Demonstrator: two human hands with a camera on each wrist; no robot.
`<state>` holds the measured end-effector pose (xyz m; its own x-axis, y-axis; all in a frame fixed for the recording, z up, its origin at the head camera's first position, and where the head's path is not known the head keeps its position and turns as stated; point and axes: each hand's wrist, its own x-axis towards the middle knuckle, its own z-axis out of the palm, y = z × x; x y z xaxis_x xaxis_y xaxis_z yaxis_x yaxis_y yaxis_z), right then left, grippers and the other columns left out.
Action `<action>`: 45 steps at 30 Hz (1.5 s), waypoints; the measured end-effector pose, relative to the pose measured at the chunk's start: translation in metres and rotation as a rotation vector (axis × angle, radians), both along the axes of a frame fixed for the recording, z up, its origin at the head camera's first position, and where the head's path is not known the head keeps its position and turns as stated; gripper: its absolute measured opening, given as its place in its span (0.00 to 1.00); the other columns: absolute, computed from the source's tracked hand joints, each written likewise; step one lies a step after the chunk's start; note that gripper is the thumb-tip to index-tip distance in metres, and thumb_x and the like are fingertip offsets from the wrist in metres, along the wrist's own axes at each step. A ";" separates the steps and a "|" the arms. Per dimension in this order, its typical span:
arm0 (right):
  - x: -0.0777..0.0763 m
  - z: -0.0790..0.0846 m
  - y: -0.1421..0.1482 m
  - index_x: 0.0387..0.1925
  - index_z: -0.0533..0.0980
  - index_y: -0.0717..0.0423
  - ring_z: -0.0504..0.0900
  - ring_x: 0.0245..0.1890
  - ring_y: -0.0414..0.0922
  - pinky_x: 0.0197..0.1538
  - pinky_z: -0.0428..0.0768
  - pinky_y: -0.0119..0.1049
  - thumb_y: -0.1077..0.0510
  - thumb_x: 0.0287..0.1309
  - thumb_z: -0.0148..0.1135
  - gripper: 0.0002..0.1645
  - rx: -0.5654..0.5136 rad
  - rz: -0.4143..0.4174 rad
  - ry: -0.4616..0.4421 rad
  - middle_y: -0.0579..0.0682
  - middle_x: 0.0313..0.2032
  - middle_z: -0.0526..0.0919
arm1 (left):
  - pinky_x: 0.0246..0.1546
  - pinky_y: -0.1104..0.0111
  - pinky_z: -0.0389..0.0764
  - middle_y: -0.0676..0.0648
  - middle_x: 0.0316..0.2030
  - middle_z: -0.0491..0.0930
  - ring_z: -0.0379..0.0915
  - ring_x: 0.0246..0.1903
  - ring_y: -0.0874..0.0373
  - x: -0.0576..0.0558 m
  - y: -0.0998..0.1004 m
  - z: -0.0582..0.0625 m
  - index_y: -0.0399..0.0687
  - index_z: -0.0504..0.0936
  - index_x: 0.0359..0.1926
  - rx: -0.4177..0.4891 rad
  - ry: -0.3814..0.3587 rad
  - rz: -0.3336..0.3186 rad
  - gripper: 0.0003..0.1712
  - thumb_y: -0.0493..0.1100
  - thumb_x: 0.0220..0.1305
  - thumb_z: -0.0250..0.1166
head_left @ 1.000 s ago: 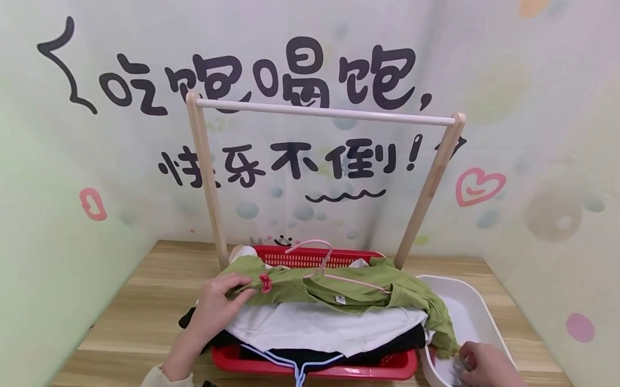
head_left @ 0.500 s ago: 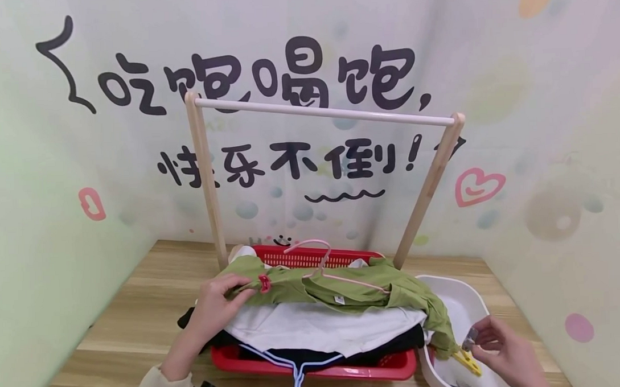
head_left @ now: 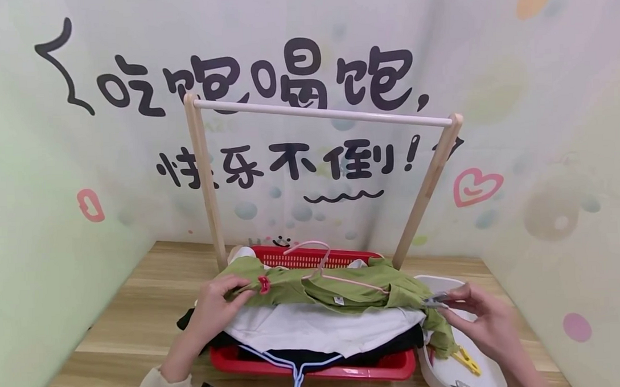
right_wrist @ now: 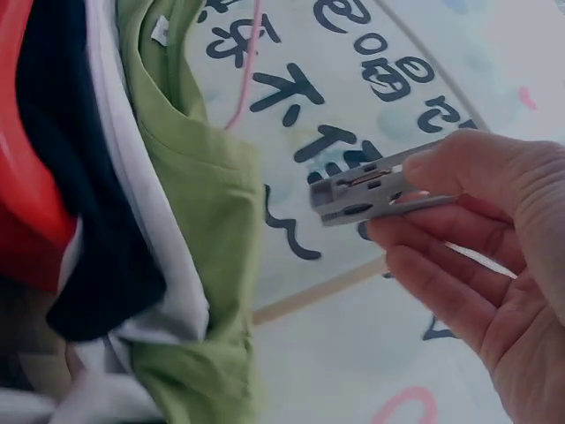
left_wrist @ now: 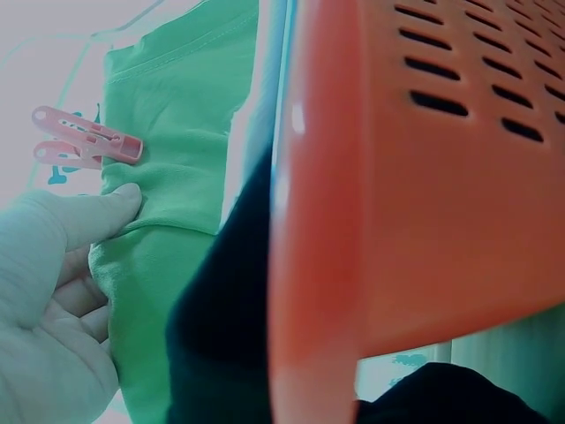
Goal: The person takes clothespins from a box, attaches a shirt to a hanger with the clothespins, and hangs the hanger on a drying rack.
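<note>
A green shirt lies over the red basket, with a pink hanger in its neck. My left hand pinches the shirt's left shoulder, thumb in front, right beside a red clothespin clipped there; that clothespin looks pink in the left wrist view. Between thumb and fingers my right hand holds a grey clothespin. In the right wrist view its tip points at the green fabric, with a gap between them. The head view shows it overlapping the shirt's right shoulder.
White and black garments lie under the shirt in the red basket, a blue hanger sticking out in front. At right, a white tray holds a yellow clothespin. A wooden rack with a white bar stands behind.
My right hand has picked the grey clothespin out of the white tray and moved it up and left to the shirt's right shoulder. My left hand keeps its place.
</note>
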<state>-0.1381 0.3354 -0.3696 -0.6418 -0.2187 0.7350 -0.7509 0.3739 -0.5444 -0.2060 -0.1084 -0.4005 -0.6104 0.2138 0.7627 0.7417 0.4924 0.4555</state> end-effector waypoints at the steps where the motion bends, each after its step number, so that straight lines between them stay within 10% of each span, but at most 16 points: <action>1: -0.004 0.000 -0.003 0.28 0.72 0.71 0.82 0.36 0.31 0.37 0.80 0.25 0.91 0.24 0.61 0.24 -0.003 0.009 0.004 0.43 0.34 0.83 | 0.29 0.81 0.76 0.49 0.25 0.82 0.77 0.26 0.63 0.000 0.000 0.000 0.39 0.84 0.26 -0.002 -0.002 0.001 0.12 0.25 0.36 0.74; 17: -0.044 -0.017 -0.011 0.26 0.72 0.70 0.83 0.33 0.33 0.34 0.80 0.24 0.89 0.27 0.62 0.21 -0.028 0.152 0.004 0.47 0.33 0.84 | 0.30 0.81 0.77 0.51 0.26 0.82 0.76 0.27 0.64 0.000 -0.004 -0.001 0.41 0.84 0.27 0.002 -0.035 -0.024 0.13 0.25 0.38 0.74; 45: -0.056 -0.015 -0.012 0.26 0.73 0.61 0.82 0.28 0.37 0.30 0.80 0.26 0.80 0.36 0.67 0.18 0.160 0.170 -0.100 0.56 0.27 0.81 | 0.29 0.82 0.75 0.51 0.25 0.82 0.76 0.27 0.63 -0.002 -0.003 -0.002 0.40 0.83 0.26 0.016 -0.009 -0.047 0.13 0.24 0.37 0.73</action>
